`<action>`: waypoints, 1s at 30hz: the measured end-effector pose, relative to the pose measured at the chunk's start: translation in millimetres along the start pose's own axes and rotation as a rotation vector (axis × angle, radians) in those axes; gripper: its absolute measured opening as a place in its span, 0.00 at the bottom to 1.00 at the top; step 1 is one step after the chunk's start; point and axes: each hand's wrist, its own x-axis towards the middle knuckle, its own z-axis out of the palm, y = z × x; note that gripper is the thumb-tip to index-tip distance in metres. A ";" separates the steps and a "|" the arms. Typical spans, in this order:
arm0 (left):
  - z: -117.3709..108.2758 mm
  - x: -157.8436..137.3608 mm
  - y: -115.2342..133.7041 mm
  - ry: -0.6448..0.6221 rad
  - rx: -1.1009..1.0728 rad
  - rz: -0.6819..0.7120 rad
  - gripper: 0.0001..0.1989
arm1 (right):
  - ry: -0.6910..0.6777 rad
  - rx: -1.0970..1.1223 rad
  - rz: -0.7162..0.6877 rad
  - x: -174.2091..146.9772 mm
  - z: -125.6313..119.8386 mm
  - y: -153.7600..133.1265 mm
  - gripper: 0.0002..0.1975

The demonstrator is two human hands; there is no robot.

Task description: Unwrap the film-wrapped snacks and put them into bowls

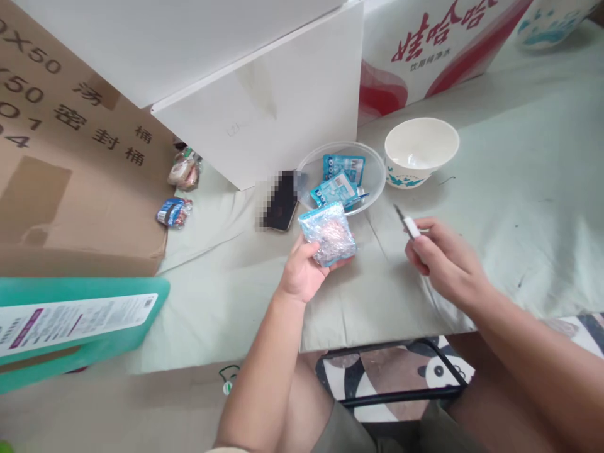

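Observation:
My left hand [306,270] is closed around a clear, crinkled plastic packet [333,239] with a blue top edge and something pinkish inside. It is held up above the table, just in front of a clear round plastic bowl [377,189] containing several blue packets [337,189]. To the right, my right hand [441,258] grips a small utility knife [410,226] with a white handle. Its dark blade points up and left, apart from the packet. Behind the knife stands a white paper bowl [419,154] with a blue leaf pattern.
A dark phone [282,200] lies left of the clear bowl. White boxes [283,107] and a red-and-white carton [425,56] line the back. A large cardboard box [85,157], small snack packs [174,212] and a green container [85,321] stand at left. The table's front edge is near my legs.

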 end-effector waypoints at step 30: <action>1.4 -34.3 35.7 0.116 -0.003 0.345 0.24 | -0.508 0.186 0.041 -18.3 70.5 -35.4 0.15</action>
